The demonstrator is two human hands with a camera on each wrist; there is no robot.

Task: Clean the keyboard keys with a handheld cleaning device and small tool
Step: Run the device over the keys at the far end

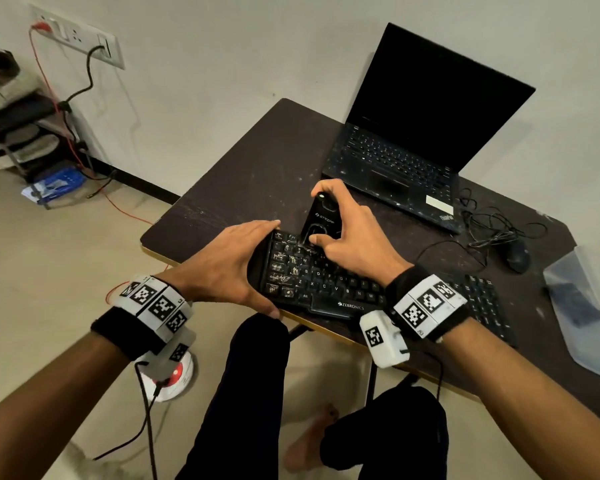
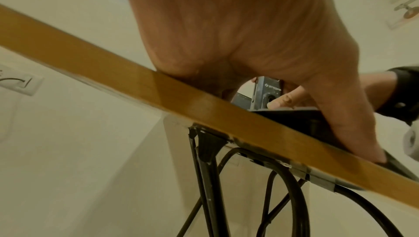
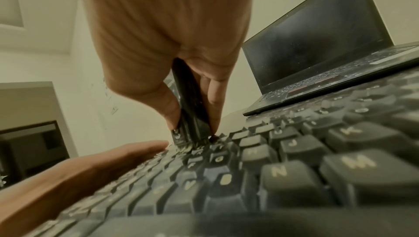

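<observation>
A black Zebronics keyboard (image 1: 329, 282) lies along the near edge of the dark table (image 1: 257, 168), with white dust on its left keys. My right hand (image 1: 347, 233) grips a black handheld cleaning device (image 1: 321, 220) upright, its lower end on the upper left keys. In the right wrist view the device (image 3: 190, 104) is pinched between thumb and fingers, its tip among dusty keys of the keyboard (image 3: 283, 160). My left hand (image 1: 229, 265) holds the keyboard's left end, fingers straight along the far corner and thumb at the front edge. No small tool shows.
An open black laptop (image 1: 413, 133) stands at the back of the table. A black mouse (image 1: 516, 254) with tangled cable lies to the right, and a clear plastic bag (image 1: 586, 313) at the far right. The table's wooden edge (image 2: 158, 90) runs under my left hand.
</observation>
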